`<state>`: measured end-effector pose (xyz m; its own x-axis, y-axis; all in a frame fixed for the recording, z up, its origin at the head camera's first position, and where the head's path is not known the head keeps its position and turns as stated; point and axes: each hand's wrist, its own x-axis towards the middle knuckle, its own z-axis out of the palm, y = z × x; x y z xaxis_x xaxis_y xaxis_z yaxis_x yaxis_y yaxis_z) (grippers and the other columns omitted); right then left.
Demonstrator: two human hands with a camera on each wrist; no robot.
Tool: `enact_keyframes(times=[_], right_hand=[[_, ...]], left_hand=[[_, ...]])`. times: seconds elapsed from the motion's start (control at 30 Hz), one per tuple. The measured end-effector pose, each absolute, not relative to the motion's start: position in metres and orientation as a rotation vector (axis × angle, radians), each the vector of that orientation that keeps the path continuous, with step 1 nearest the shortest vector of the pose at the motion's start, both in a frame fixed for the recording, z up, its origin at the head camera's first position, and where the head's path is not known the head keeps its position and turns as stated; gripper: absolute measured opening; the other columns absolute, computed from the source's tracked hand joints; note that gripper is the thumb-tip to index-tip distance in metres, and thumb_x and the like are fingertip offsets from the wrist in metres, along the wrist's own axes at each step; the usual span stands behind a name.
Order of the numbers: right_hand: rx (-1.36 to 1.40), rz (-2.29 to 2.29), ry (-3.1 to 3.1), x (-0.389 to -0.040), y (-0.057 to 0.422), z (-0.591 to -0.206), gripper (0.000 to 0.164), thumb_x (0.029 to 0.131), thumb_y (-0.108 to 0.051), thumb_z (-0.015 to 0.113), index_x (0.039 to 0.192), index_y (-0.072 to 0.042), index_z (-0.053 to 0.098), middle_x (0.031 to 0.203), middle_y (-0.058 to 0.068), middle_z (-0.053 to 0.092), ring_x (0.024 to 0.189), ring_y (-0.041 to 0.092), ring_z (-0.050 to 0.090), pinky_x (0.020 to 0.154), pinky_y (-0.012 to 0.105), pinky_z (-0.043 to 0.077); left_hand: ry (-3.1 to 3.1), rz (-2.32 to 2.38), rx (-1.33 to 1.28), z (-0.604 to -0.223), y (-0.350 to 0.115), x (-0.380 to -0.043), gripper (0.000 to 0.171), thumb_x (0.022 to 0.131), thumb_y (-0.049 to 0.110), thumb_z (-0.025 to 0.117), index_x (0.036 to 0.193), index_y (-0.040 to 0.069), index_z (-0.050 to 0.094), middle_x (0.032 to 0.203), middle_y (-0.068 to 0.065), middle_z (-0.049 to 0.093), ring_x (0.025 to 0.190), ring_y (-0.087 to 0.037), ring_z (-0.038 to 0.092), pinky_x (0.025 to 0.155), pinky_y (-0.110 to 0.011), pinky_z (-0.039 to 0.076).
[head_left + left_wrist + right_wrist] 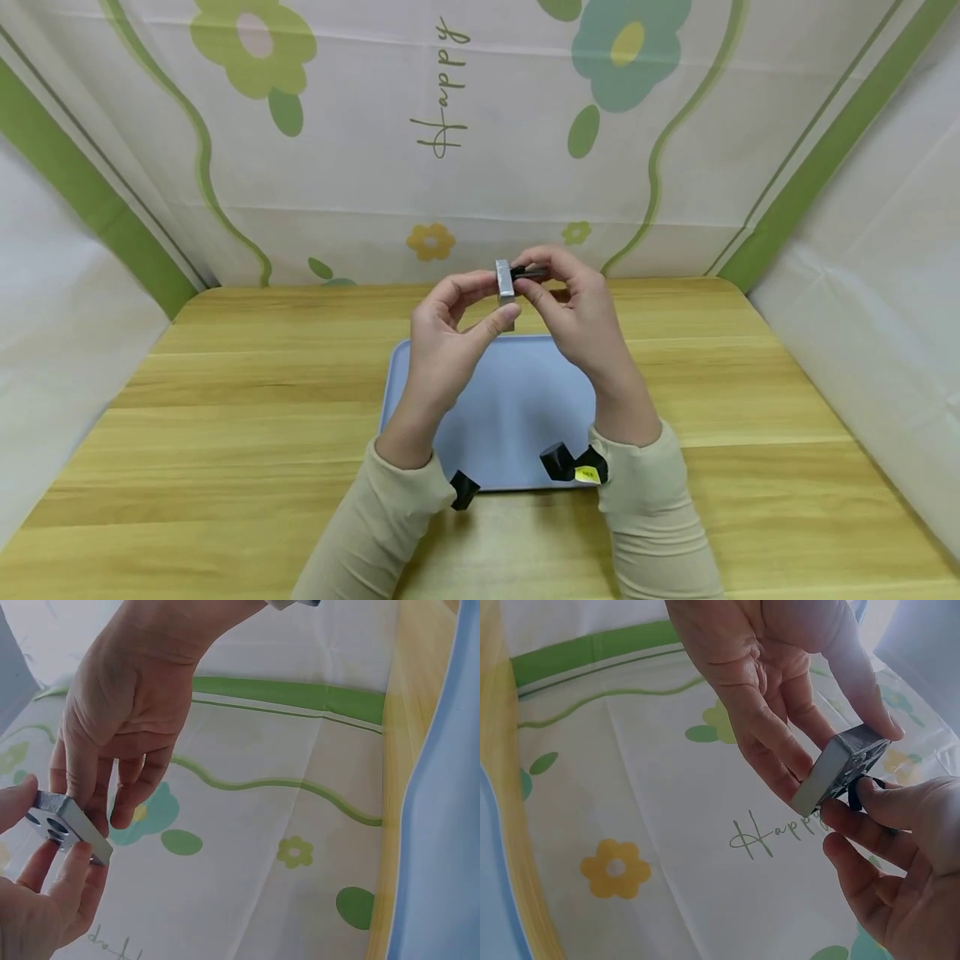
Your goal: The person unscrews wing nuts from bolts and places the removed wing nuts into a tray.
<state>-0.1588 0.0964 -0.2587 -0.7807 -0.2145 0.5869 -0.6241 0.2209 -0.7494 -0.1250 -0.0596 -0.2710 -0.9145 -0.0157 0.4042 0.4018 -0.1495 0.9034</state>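
Note:
In the head view a small silver metal block point(505, 280) is held up above the far edge of the tray. My left hand point(450, 342) grips it between thumb and fingers. In the left wrist view, round holes show in one face of the block point(66, 826). With thumb and fingers, my right hand point(581, 312) pinches a small dark piece with a thin grey bar point(531, 272) against the block's right side. The right wrist view shows this black piece point(855, 793) at the block's face; its exact kind is hidden by the fingers.
Below the hands a light blue tray point(517, 417) lies on the wooden table point(247, 433). A white cloth with printed flowers point(360, 192) hangs behind the table. White side sheets point(885, 250) flank it. Black wrist devices point(558, 461) sit at both cuffs.

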Motion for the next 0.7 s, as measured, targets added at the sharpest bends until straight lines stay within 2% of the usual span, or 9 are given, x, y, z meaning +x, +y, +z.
enact_keyframes(times=[0.13,0.2,0.3,0.43,0.5,0.7], right_hand=[[0.774,1.449,-2.172,-0.158,0.098,-0.258,0.013,0.093,-0.005,0.068,0.105,-0.004,0.068,0.100,0.009,0.069,0.093,0.012,0.062,0.069,0.032,0.053],[0.798,1.344,-2.157,-0.159,0.098,-0.259,0.013,0.091,-0.005,0.070,0.104,-0.005,0.070,0.100,0.009,0.071,0.094,0.016,0.059,0.071,0.036,0.051],[0.862,1.172,-2.086,-0.162,0.099,-0.260,0.013,0.086,-0.003,0.074,0.099,-0.004,0.072,0.098,0.009,0.074,0.093,0.022,0.054,0.077,0.036,0.047],[0.963,0.979,-1.959,-0.169,0.099,-0.261,0.013,0.083,-0.001,0.077,0.095,-0.002,0.073,0.093,0.010,0.075,0.091,0.025,0.060,0.089,0.036,0.040],[0.994,0.918,-1.912,-0.172,0.099,-0.262,0.011,0.084,-0.002,0.077,0.095,-0.001,0.072,0.093,0.011,0.074,0.089,0.024,0.063,0.095,0.037,0.039],[1.025,0.900,-1.877,-0.174,0.101,-0.264,0.009,0.085,0.000,0.075,0.092,0.001,0.070,0.096,0.015,0.074,0.093,0.028,0.060,0.099,0.038,0.037]], left_hand=[[-1.864,-2.120,-0.401,-0.272,-0.059,-0.126,0.035,0.084,-0.003,0.075,0.117,-0.005,0.063,0.117,-0.015,0.065,0.113,-0.019,0.062,0.079,-0.024,0.061],[-1.876,-2.100,-0.380,-0.272,-0.058,-0.126,0.034,0.084,-0.002,0.076,0.116,-0.004,0.064,0.116,-0.015,0.066,0.113,-0.019,0.063,0.084,-0.022,0.059],[-1.890,-2.086,-0.349,-0.272,-0.058,-0.126,0.032,0.085,0.000,0.076,0.115,-0.002,0.065,0.115,-0.015,0.067,0.112,-0.021,0.063,0.096,-0.026,0.054],[-1.891,-2.100,-0.318,-0.272,-0.057,-0.126,0.031,0.085,0.000,0.076,0.115,-0.002,0.066,0.114,-0.014,0.068,0.111,-0.022,0.064,0.106,-0.035,0.049],[-1.887,-2.111,-0.307,-0.272,-0.058,-0.126,0.031,0.085,0.000,0.076,0.115,-0.002,0.066,0.113,-0.013,0.068,0.111,-0.023,0.065,0.106,-0.036,0.049],[-1.888,-2.134,-0.295,-0.271,-0.057,-0.127,0.031,0.086,0.001,0.075,0.116,-0.001,0.066,0.113,-0.013,0.068,0.111,-0.023,0.065,0.105,-0.036,0.050]])
